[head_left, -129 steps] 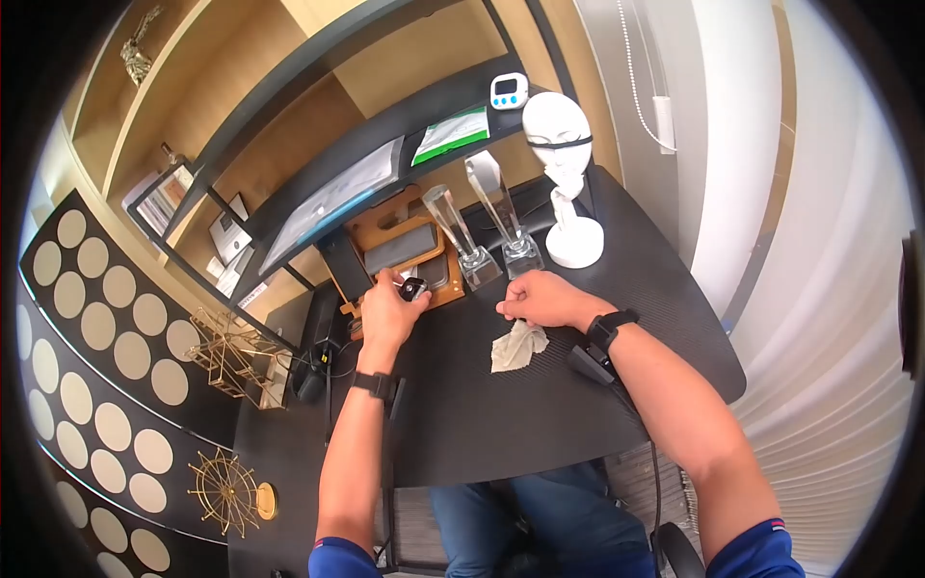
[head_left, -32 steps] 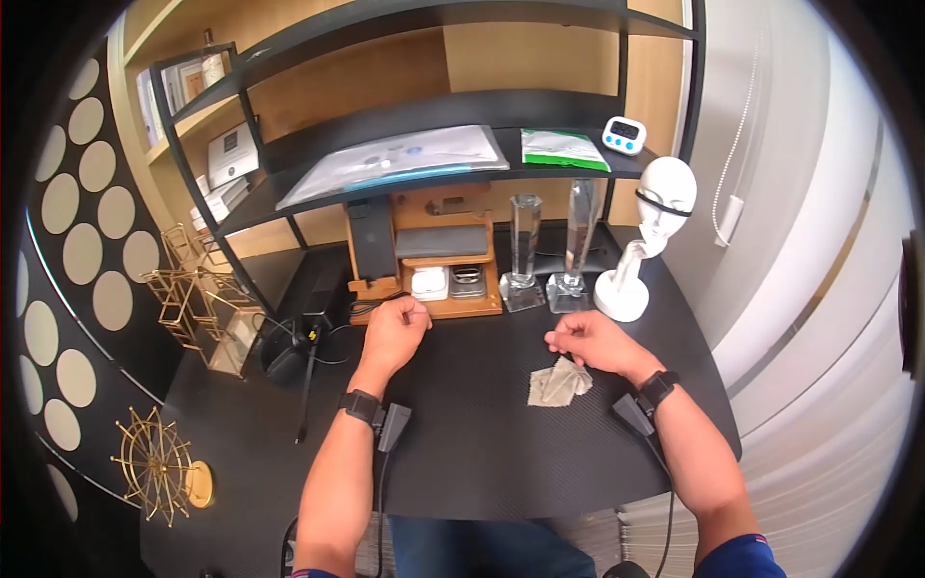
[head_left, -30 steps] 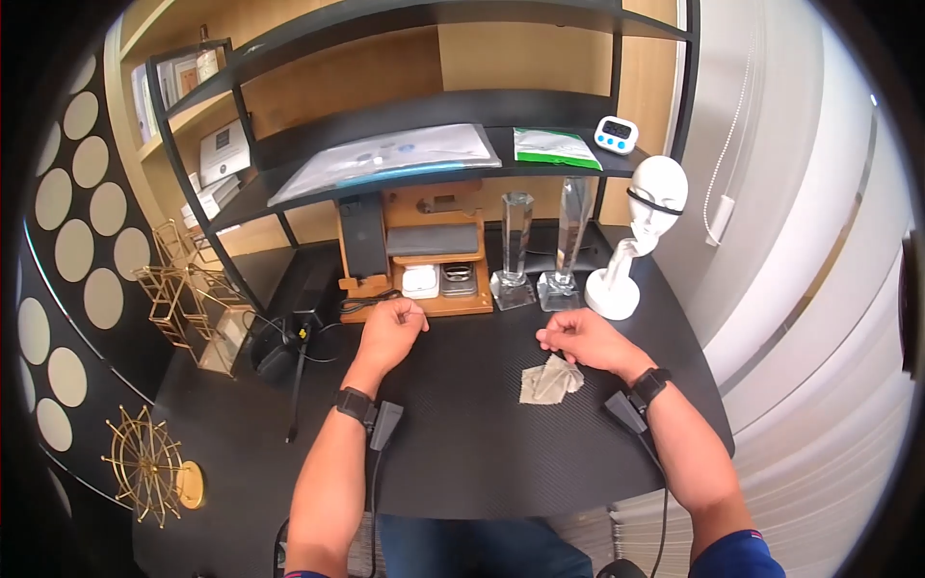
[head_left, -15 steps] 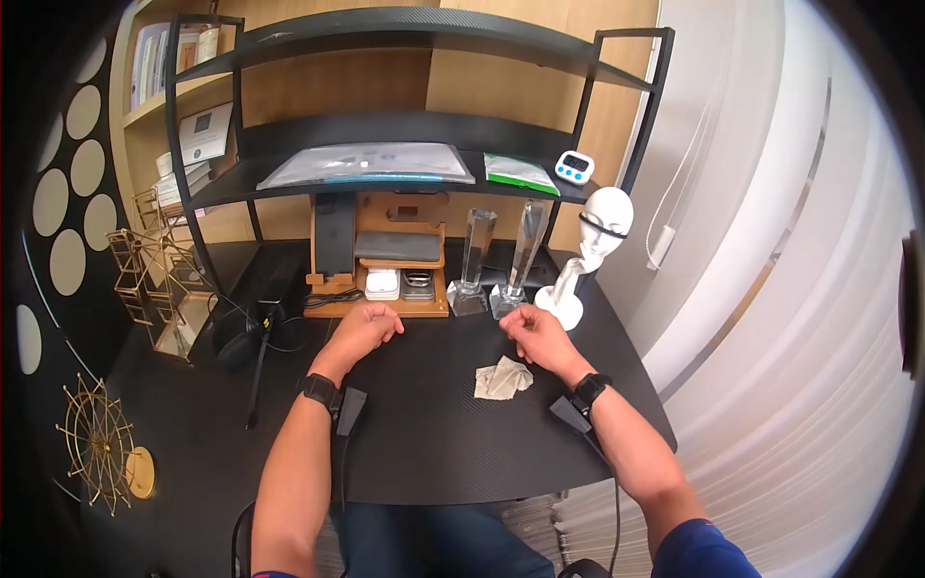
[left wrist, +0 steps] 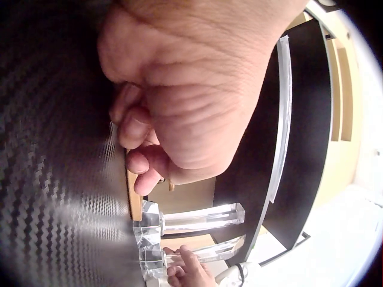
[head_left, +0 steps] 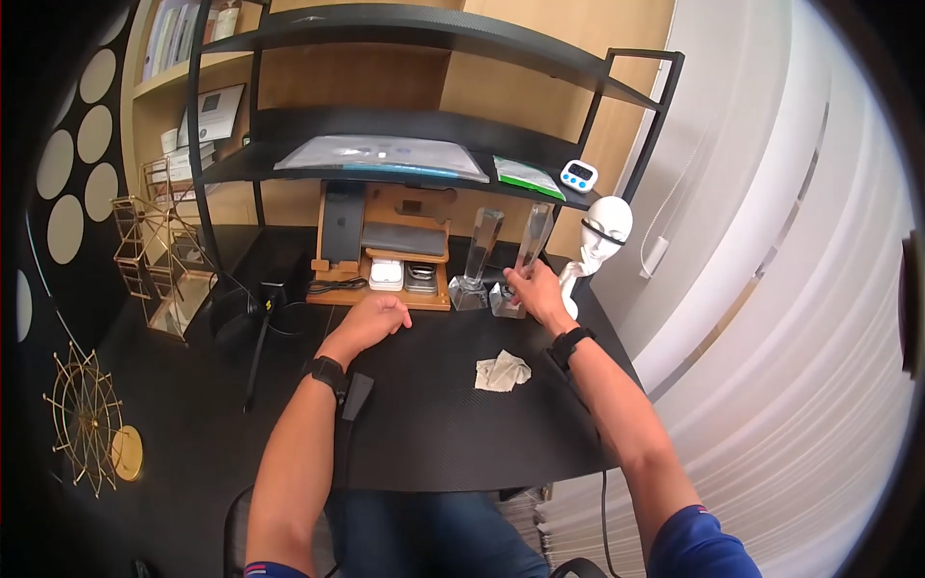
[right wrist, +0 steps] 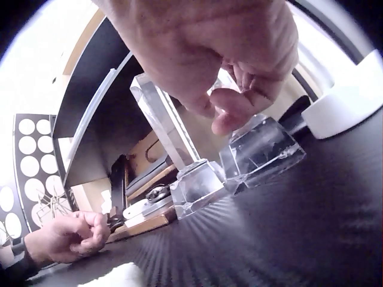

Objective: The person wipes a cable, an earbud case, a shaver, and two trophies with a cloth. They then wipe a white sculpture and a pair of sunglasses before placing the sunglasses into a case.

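Two clear crystal trophies stand side by side at the back of the desk. My right hand [head_left: 540,291] reaches the right trophy [head_left: 535,231] and grips its column low down, just over the faceted base [right wrist: 260,149]. The left trophy [head_left: 482,246] is upright beside it, untouched. My left hand [head_left: 374,326] rests on the desk before the wooden organizer [head_left: 434,301], fingers loosely curled with nothing in them, as the left wrist view also shows. A crumpled beige cloth [head_left: 503,372] lies on the desk in front of the right hand.
A white mannequin head [head_left: 605,231] stands just right of the right trophy. Above the trophies runs a black shelf [head_left: 260,166] with a white timer [head_left: 578,176] and flat packets. A phone [head_left: 341,226] leans in the organizer. Cables [head_left: 275,308] and a gold wheel ornament [head_left: 89,419] are at left.
My right hand has left the cloth's side and moved forward onto the right trophy. The left hand held a small dark object at the organizer 4.3 seconds ago; it now rests lower, holding nothing.
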Motion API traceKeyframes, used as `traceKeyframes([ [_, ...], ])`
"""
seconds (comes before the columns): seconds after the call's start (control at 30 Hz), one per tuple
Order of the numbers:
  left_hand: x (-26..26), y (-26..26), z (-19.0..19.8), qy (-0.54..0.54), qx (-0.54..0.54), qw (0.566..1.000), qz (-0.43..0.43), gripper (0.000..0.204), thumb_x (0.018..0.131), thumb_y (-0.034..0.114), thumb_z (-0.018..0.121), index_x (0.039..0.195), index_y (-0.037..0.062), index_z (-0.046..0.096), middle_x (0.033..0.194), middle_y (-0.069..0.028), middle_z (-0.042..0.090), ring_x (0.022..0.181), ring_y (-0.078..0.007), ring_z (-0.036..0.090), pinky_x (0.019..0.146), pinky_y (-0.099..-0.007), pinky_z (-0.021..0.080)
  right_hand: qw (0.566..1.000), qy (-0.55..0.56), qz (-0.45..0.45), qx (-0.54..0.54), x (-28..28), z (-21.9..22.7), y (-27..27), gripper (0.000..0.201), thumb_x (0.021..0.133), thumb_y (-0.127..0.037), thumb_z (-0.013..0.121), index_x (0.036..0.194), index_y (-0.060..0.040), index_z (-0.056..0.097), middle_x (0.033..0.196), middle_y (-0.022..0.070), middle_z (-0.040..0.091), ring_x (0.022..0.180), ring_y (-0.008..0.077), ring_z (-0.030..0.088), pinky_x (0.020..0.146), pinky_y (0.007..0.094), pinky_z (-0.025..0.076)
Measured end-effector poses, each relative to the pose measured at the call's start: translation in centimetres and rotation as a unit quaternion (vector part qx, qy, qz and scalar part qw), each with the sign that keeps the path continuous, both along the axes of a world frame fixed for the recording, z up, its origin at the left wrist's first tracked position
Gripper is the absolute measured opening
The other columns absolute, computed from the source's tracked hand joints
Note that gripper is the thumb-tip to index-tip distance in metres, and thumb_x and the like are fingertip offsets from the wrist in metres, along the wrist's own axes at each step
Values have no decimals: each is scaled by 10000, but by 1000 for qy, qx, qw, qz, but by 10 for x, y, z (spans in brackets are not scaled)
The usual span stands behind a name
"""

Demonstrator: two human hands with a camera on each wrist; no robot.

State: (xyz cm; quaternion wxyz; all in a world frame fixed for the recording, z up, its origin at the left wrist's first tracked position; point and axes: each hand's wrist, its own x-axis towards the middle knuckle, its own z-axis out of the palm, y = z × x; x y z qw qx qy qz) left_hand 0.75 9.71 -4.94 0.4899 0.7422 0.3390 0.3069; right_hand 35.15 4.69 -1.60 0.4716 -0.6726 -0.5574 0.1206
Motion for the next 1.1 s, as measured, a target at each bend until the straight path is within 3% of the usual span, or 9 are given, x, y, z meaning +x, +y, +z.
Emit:
traceKeyframes([
  [0.17,1,3,-2,5,-6,1000,-3,180,969,124,609,901,50,758,725,36,612,683,-65,526,674,-248,406,999,-32,3,-10,-7,2,-29,333,1007,-284,786,1025,15,641,792,76,704,605,201,743,586,360,588],
  [0.3,3,-4,3,-11,-22,999,-24,158,962,118,625,951,54,769,749,47,633,669,-60,522,670,-242,409,997,46,67,5,-30,5,-62,313,1033,-249,778,985,6,604,785,44,688,616,140,709,560,317,561],
  [0.37,4,-9,9,-13,-37,999,-33,156,958,116,634,981,50,774,765,51,643,665,-59,517,667,-239,408,992,28,84,-87,-48,14,-76,373,1049,-289,783,1128,47,641,907,83,732,631,126,691,532,301,542],
  [0.47,6,-11,10,-20,-63,994,-88,239,977,133,667,1170,31,766,948,16,728,791,-69,606,722,-240,463,981,45,147,-114,-83,24,-88,377,1067,-295,768,1165,42,630,888,70,717,658,115,691,552,282,537],
  [0.63,6,-14,8,-161,-71,963,-202,520,986,199,803,1453,18,664,1374,-86,709,1241,-175,663,1087,-332,517,948,128,269,-111,-107,21,-87,368,1049,-252,772,1214,47,635,986,125,759,746,156,760,668,321,612],
  [0.77,3,-22,15,-134,-88,962,-222,561,971,198,840,1463,1,657,1419,-94,691,1308,-188,641,1171,-347,473,958,-182,221,-25,-102,37,-117,452,984,-200,808,1318,57,645,1275,195,691,947,268,769,857,386,612],
  [0.83,5,-29,21,-82,-88,968,-219,592,955,194,868,1468,-9,652,1436,-95,692,1336,-172,629,1176,-333,467,927,-291,237,-8,-83,34,-132,382,945,-201,833,1234,1,686,1178,185,675,963,358,732,872,441,597],
  [0.93,12,-25,16,-61,-82,973,-209,622,935,163,896,1483,-6,657,1435,-86,708,1340,-164,638,1202,-342,459,896,-330,288,-66,-63,18,-144,284,977,-192,819,1186,-30,714,1125,153,668,998,321,725,869,399,595],
  [1.1,19,-18,6,-62,-70,978,-189,571,939,195,902,1438,2,702,1376,-72,749,1285,-153,675,1171,-337,491,909,-257,306,-120,-64,29,-139,95,969,-26,771,1052,-14,726,1012,127,677,940,324,710,825,400,578],
])
